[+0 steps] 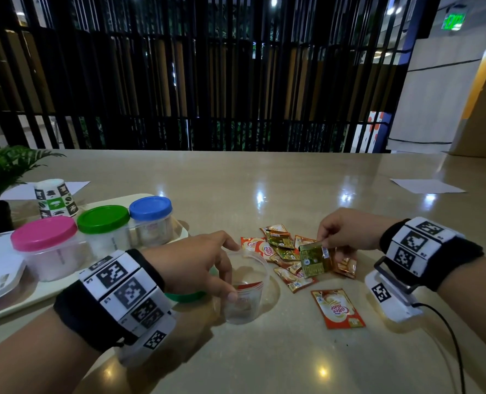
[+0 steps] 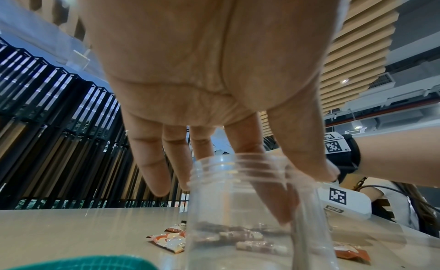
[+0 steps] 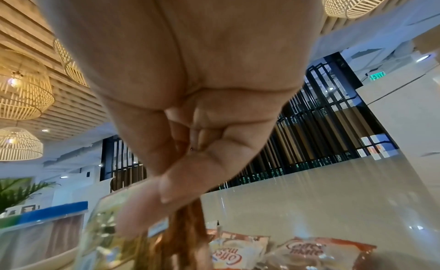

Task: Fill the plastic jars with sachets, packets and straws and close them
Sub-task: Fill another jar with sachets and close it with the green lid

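Lower centre of the head view: the left hand steadies an open clear jar on the worktop, its grip curled around the rim and wall; a few sachets already lie inside. The right hand pinches a green-gold sachet, with what looks like an orange one behind it, just above the loose pile of sachets right of the jar; one Coffee-mate packet lies apart, nearer the viewer. At left, three jars are capped: pink lid, green lid, blue lid. This jar's green lid lies beside the left wrist. Filling looks well along; most of the pile and the capping remain. The worktop edges lie well away, and the path from pile to jar mouth is short and open.
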Available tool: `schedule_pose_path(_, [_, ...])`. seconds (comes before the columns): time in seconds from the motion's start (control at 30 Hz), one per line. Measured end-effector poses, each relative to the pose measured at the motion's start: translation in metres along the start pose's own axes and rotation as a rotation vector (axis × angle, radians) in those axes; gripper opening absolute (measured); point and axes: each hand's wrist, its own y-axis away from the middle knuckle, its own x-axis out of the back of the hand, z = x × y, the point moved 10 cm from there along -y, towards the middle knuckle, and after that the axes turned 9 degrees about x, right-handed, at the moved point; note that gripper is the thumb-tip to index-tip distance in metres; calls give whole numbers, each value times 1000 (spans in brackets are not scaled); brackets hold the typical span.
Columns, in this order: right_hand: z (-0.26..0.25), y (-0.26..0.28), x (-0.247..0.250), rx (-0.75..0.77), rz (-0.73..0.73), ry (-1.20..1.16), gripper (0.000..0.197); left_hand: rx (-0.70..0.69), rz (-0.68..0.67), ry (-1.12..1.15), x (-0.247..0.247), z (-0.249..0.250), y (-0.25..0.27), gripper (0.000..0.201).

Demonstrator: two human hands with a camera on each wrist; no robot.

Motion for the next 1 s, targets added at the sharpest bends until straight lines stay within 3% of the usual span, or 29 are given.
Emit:
schedule_pose_path(0.2, [-17, 2, 15, 73, 115, -138, 14, 2, -2, 2, 0, 0, 0, 13])
schedule_pose_path(0.4, [-68, 14, 34, 250, 308, 118, 12, -10, 20, -15, 0, 1, 1, 13])
schedule_pose_path(0.53, [-103, 22, 31, 369, 383, 43, 21, -17, 24, -23, -1, 0, 1, 16])
schedule_pose_path(0.77, [-142, 18, 8, 494, 364, -89, 47, -22, 59, -10, 3, -2, 1, 16])
schedule_pose_path(1.0, [-147, 4, -26, 491, 274, -81, 31, -63, 80, 34, 5, 1, 2, 18])
